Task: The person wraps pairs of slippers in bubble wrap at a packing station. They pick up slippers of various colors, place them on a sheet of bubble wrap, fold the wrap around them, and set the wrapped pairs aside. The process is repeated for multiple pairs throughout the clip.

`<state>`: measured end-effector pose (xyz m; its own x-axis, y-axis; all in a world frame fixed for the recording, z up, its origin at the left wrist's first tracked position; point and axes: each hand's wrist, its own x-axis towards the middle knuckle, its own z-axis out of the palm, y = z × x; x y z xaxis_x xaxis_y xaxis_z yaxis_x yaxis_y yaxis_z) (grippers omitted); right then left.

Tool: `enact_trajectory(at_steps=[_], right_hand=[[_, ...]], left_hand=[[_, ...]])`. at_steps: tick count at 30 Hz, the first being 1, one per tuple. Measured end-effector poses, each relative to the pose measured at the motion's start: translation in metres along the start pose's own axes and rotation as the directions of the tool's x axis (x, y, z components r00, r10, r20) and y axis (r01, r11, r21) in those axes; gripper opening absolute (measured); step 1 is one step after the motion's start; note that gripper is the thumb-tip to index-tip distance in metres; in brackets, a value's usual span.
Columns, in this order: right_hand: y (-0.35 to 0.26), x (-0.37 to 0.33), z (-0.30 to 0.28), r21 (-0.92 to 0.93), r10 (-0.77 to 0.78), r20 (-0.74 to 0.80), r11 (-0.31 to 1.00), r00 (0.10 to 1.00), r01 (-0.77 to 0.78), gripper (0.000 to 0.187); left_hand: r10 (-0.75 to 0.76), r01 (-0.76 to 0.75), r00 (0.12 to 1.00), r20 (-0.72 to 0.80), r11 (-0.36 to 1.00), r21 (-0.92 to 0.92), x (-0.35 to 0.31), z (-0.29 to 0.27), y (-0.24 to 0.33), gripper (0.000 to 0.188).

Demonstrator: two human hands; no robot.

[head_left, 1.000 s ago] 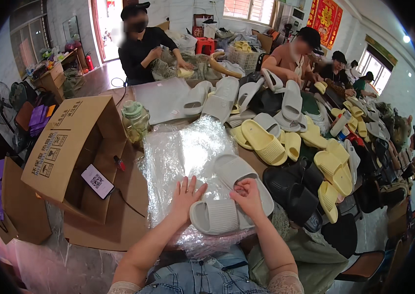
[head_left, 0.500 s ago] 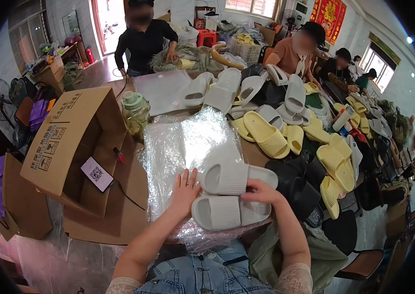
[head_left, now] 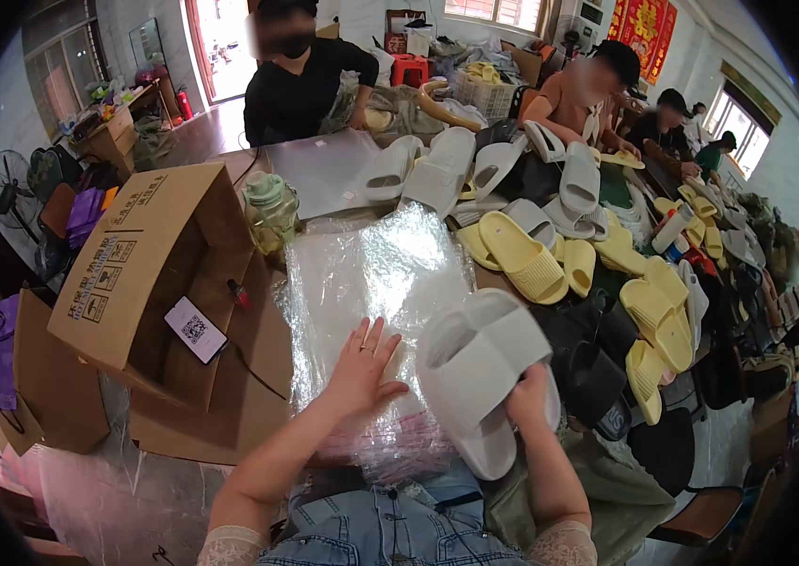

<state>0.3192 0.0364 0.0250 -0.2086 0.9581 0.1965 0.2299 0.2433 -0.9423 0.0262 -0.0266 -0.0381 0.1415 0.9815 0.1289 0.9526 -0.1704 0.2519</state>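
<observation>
My right hand (head_left: 527, 394) grips a pair of light grey slide sandals (head_left: 475, 349), held together and tilted up above the front of the table. Its fingers wrap around their near right side and are partly hidden. To the left, my left hand (head_left: 362, 373) lies with fingers spread on a stack of clear plastic bags (head_left: 348, 274), holding nothing. The sandals hang over the right edge of this stack.
At left stands an open cardboard box (head_left: 149, 255) with a phone-sized code card (head_left: 196, 330). Behind the bags is a green-lidded jar (head_left: 270, 212). Yellow slides (head_left: 522, 255), black slides (head_left: 588, 377) and grey slides (head_left: 442, 174) pile up at right. Co-workers (head_left: 310, 80) sit beyond.
The grey slides, lying side by side on the bags before, are now lifted and tilted together in my right hand. My left hand stays on the bags. The far-left co-worker has leaned rightward.
</observation>
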Motion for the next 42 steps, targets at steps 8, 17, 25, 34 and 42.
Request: enact_trajectory(at_steps=[8,17,25,34,42], right_hand=[[0.02,-0.04,-0.035,0.215,0.059,-0.192,0.976,0.98,-0.017,0.041],[-0.02,-0.061,-0.037,-0.286,-0.409,-0.004,0.875,0.912,0.391,0.048],[0.001,-0.076,-0.004,-0.276,-0.208,0.289,0.916,0.934,0.29,0.037],[0.056,-0.078,-0.003,-0.463,0.095,0.235,0.886,0.967,0.025,0.037],[0.051,-0.089,-0.004,-0.459,-0.184,0.338,0.824,0.923,0.332,0.017]], left_hand=[[0.116,-0.116,0.992,0.053,0.993,-0.004,-0.028,-0.029,0.013,0.072],[-0.125,0.026,0.947,-0.297,0.948,-0.316,0.021,-0.024,0.025,0.033],[-0.058,-0.018,0.959,-0.276,0.964,-0.264,0.039,0.0,0.032,0.024],[0.105,-0.162,0.98,-0.172,0.917,-0.365,0.012,-0.007,0.018,0.033],[0.036,-0.141,0.889,-0.457,0.97,-0.197,0.012,-0.012,0.023,0.016]])
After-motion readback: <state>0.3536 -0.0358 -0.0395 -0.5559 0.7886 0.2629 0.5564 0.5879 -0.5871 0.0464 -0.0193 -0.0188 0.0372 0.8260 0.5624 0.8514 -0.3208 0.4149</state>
